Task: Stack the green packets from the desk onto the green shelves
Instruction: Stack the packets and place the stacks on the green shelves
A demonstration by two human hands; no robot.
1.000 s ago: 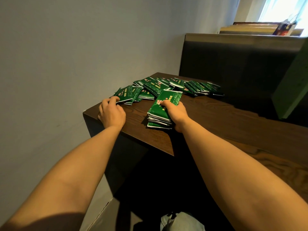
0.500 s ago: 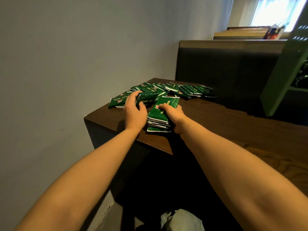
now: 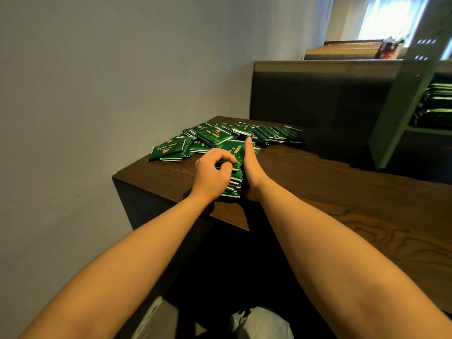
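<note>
A neat stack of green packets (image 3: pixel 235 185) stands near the front left corner of the dark wooden desk (image 3: pixel 330 192). My left hand (image 3: pixel 212 173) grips the stack's left side, fingers curled over the top packet. My right hand (image 3: pixel 252 172) presses flat against the stack's right side with straight fingers. Behind the stack, several loose green packets (image 3: pixel 220 139) lie scattered toward the wall. The green shelves (image 3: pixel 403 101) stand at the right edge, with packets (image 3: pixel 437 104) stacked inside.
A grey wall runs along the left. A dark padded seat back (image 3: pixel 318 99) rises behind the desk. The desk's front edge (image 3: pixel 186 204) lies just below my hands. Bare wood stretches to the right of the stack.
My left hand has slid right from the loose packets onto the stack. My right hand has straightened from a grip on top to a flat press on the side. The view turned right.
</note>
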